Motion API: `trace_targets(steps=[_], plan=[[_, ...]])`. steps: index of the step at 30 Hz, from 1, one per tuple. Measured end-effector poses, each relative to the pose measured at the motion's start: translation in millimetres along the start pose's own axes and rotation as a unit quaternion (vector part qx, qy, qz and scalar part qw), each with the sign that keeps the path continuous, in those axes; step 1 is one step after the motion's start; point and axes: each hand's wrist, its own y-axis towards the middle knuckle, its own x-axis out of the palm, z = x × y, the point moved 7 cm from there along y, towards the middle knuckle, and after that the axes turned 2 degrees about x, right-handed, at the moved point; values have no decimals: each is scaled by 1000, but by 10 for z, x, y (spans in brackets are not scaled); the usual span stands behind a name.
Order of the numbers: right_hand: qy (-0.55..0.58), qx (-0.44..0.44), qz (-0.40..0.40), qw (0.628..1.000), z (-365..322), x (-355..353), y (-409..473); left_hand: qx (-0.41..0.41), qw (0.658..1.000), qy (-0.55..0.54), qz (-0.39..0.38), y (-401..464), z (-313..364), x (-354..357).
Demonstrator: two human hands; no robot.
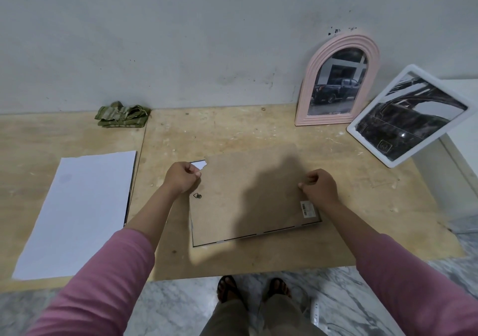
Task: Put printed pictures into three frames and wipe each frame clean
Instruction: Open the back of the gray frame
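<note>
Three frames on the plywood table, listed by position.

1. Pink arched frame, at 1 o'clock: upright against the wall, car picture already behind its glass, seemingly parked as filled.
2. White frame, at 2 o'clock: tilted on its corner, leaning on a white block, picture inside.
3. Third frame, centre: face down, so its brown backing board can be worked from above. A broken corner at 11 o'clock shows white paper beneath.

Left hand: fingers curled, pinching at the board's far-left corner. Right hand: curled at the right edge, fingertips on the board. Likely both are seating or lifting the backing; which cannot be told.

White sheet, at 9 o'clock: lying flat. Green cloth, at 11 o'clock: crumpled by the wall, presumably kept for wiping.
</note>
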Motion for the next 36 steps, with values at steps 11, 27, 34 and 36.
trace_targets(steps=[11, 27, 34, 36], plan=[[33, 66, -172, 982, 24, 15, 130, -11, 999, -36, -18, 2, -29, -12], [248, 133, -26, 959, 182, -30, -30, -127, 975, -185, -1, -383, -181, -114], [295, 153, -28, 943, 177, 61, -106, -78, 997, -1, 24, -434, -150, -119], [306, 159, -38, 938, 145, 136, -143, -81, 996, 19, 39, -434, -177, -156]])
